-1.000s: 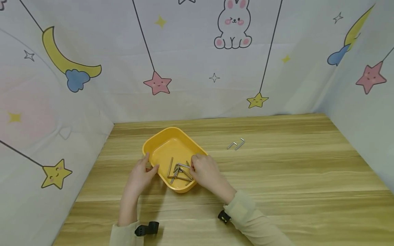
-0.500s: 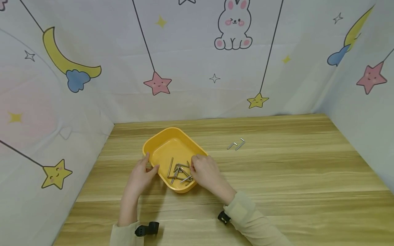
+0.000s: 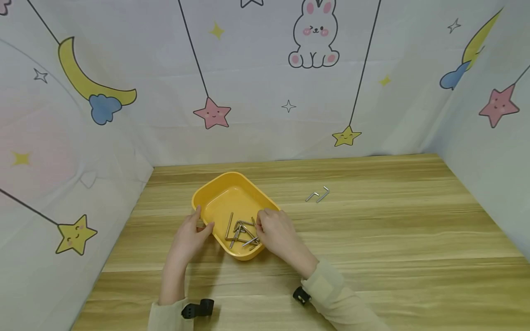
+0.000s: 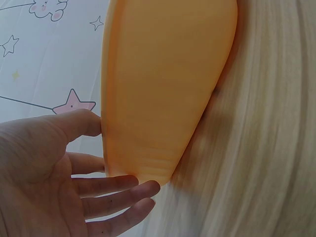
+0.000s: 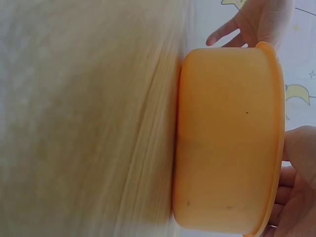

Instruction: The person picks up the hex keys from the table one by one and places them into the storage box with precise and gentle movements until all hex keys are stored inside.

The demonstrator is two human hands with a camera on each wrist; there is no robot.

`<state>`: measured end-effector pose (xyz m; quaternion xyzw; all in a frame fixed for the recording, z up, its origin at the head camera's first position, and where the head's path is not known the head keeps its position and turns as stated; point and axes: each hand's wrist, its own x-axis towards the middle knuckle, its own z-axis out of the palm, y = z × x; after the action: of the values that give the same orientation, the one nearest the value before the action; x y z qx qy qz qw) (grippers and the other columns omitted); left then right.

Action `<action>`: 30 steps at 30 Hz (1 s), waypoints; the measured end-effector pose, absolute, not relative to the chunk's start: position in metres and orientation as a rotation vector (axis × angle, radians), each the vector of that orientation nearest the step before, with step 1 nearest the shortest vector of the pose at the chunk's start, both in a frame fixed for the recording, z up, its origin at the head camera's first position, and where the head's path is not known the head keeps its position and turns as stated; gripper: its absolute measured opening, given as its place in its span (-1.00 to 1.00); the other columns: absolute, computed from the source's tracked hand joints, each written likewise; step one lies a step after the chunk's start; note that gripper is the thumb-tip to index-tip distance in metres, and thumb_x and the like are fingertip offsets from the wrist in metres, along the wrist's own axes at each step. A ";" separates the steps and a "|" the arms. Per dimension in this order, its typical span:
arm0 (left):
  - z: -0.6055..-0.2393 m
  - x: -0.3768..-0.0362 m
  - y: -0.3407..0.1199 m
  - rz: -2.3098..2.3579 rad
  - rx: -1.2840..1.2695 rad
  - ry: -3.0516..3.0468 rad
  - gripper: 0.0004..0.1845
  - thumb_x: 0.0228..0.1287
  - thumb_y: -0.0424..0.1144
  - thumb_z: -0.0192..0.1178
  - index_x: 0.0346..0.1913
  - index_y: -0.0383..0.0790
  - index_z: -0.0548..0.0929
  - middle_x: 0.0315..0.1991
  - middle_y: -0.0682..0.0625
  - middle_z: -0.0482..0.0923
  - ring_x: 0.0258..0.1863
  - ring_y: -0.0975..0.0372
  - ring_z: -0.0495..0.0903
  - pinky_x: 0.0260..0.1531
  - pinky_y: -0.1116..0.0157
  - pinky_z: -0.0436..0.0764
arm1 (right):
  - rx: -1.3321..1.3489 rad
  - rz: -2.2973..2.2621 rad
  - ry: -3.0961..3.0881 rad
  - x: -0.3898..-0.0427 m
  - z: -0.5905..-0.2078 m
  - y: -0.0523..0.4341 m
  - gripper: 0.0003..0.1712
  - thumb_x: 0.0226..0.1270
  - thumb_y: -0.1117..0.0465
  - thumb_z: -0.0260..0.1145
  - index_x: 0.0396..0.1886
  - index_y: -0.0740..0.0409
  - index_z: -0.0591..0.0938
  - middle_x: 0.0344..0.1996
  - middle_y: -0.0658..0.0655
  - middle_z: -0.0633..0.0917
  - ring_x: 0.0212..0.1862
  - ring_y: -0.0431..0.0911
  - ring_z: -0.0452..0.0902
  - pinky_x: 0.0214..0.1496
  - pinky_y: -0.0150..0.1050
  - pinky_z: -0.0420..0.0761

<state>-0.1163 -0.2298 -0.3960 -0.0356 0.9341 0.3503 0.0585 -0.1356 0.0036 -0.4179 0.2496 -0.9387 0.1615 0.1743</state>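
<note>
Left hand (image 3: 189, 236): fingers straight and relaxed, tips resting against the near-left wall of the yellow tray (image 3: 215, 193); nothing pinched. Right hand (image 3: 276, 232): at the tray's near-right rim, fingers curled over the rim toward the contents; whether they pinch anything cannot be told, as the hand hides its own fingertips. Tray contents: a heap of metal hex keys (image 3: 241, 232) at the near end; far end bare. Count uncertain, keys overlap. Two loose hex keys (image 3: 318, 194) lie on the wooden table (image 3: 393, 230), well right of the tray.
</note>
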 end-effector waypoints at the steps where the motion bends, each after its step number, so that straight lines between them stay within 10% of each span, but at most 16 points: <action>1: -0.396 -0.116 -0.230 1.063 -0.109 2.828 -0.21 0.42 -0.07 0.03 0.50 -0.40 -0.05 0.39 -0.41 0.18 0.12 -0.13 0.52 0.16 -0.08 0.46 | 0.708 0.465 -2.652 -0.135 -0.418 0.004 -0.82 0.09 0.25 0.40 -0.58 0.04 0.54 -0.63 -0.09 0.54 -0.56 -0.24 0.35 -0.49 -0.41 0.25; 30: -0.397 -0.117 -0.229 1.061 -0.124 2.817 -0.21 0.42 -0.06 0.02 0.51 -0.35 -0.07 0.40 -0.39 0.17 0.11 -0.10 0.52 0.12 -0.06 0.50 | 0.630 0.663 -2.596 -0.123 -0.405 0.021 -0.85 0.12 0.30 0.37 -0.53 0.08 0.55 -0.58 -0.07 0.53 -0.52 -0.26 0.30 -0.42 -0.43 0.33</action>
<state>-0.1170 -0.2292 -0.3967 -0.0412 0.9331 0.3515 0.0644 -0.1232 0.0206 -0.4054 0.2245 -0.9254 0.2363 0.1935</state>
